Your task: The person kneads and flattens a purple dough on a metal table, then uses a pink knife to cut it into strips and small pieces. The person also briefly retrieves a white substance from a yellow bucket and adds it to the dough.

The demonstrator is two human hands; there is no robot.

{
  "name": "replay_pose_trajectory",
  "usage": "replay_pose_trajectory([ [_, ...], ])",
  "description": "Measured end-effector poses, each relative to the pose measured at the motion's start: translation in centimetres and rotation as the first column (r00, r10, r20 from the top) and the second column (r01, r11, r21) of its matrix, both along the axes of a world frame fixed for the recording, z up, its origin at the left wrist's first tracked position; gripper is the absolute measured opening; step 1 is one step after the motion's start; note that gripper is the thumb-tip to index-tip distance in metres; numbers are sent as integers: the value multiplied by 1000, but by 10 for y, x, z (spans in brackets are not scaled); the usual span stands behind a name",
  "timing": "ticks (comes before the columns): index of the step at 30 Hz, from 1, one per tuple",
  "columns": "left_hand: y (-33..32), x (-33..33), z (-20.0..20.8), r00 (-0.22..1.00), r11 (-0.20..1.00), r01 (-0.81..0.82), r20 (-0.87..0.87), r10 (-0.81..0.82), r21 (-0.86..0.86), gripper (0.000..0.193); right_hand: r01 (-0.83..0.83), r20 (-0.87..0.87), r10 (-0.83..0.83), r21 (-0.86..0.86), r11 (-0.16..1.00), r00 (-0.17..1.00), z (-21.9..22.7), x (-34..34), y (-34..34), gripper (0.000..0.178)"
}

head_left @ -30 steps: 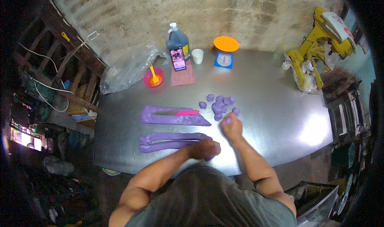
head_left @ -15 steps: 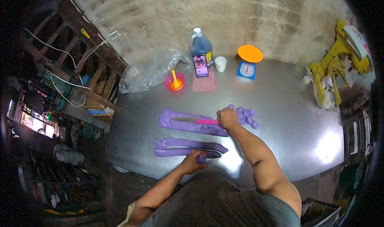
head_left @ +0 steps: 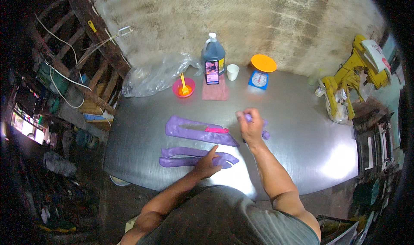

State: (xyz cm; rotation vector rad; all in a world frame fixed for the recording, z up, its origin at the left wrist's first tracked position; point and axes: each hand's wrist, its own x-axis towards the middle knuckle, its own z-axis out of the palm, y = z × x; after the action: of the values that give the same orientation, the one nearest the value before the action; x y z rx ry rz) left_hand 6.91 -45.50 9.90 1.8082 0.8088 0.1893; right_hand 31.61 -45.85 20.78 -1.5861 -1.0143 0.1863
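Two long purple dough strips (head_left: pixel 181 156) lie side by side near the front of the metal table. My left hand (head_left: pixel 207 165) is on their right part, index finger stretched out and thumb apart, purple dough between them. Beyond them is a wider purple dough slab (head_left: pixel 202 133). A knife with a pink handle (head_left: pixel 216 130) rests on it. Right of the slab, my right hand (head_left: pixel 252 126) is closed, slightly blurred, with a bit of purple dough (head_left: pixel 248 117) showing among its fingers. Small dough pieces (head_left: pixel 265 135) lie beside and behind this hand, which hides most of them.
At the back stand a pink bowl (head_left: pixel 177 91) with a yellow brush, a phone (head_left: pixel 212 72) against a large jug (head_left: pixel 213 50), a white cup (head_left: pixel 233 72) and a blue scale (head_left: pixel 258 79) with an orange pan. Plastic wrap (head_left: pixel 155 74) lies left; yellow bags (head_left: pixel 334 96) sit right.
My left hand has moved up onto the strips, its index finger now stretched out. My right hand has shifted away from the slab's end, over the small pieces. The whole view has shifted slightly.
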Motion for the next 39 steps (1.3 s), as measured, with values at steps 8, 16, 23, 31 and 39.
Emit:
replay_pose_trajectory([
  [8, -17, 26, 26, 970, 957, 88, 193, -145, 275, 117, -774, -621, 468, -554, 306, 629, -43, -37, -82, 47],
  [16, -32, 58, 41, 988, 999, 7, 151, -14, 44, 81, -200, -78, 185, -318, 927, 980, -77, -48, -118, 26],
  [23, -21, 75, 51, 964, 951, 267, 41, -263, -155, 29, -131, 10, 140, -283, 950, 990, -50, -34, -120, 16],
  [31, -19, 58, 31, 877, 900, 434, 214, -431, 36, 31, 86, 31, -81, -279, 956, 996, -57, 19, -93, 38],
  [39, -22, -12, -17, 973, 821, 108, 230, 29, -560, 70, -434, -15, 461, -364, 824, 887, -103, -26, -101, 43],
])
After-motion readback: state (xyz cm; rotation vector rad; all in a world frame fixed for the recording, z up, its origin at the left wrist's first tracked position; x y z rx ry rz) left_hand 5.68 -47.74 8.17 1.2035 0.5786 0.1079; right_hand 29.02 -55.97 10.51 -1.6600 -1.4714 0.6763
